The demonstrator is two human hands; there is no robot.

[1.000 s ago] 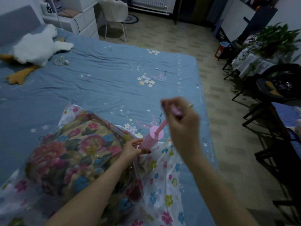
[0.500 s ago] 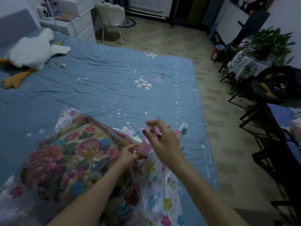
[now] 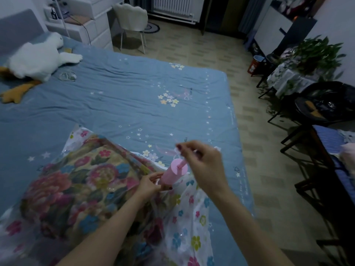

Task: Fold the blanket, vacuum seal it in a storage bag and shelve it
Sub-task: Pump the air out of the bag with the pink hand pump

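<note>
A folded floral blanket (image 3: 76, 185) lies inside a clear storage bag with a flower-printed border (image 3: 190, 225) on the blue bed (image 3: 124, 96). A pink hand pump (image 3: 173, 173) stands tilted on the bag near the blanket's right edge. My left hand (image 3: 151, 184) grips the base of the pump against the bag. My right hand (image 3: 201, 162) holds the pump's handle, raised a little above the cylinder so a short piece of the pink rod shows.
A white plush goose (image 3: 36, 58) and a small clear item (image 3: 67, 75) lie at the head of the bed. A white chair (image 3: 132, 22) and drawers (image 3: 90, 22) stand beyond. Dark chairs (image 3: 326, 108), a plant (image 3: 317, 54) and a table crowd the right side.
My right hand pushed the pump handle down to the cylinder, then lifted it partway again. My left hand stayed at the pump's base.
</note>
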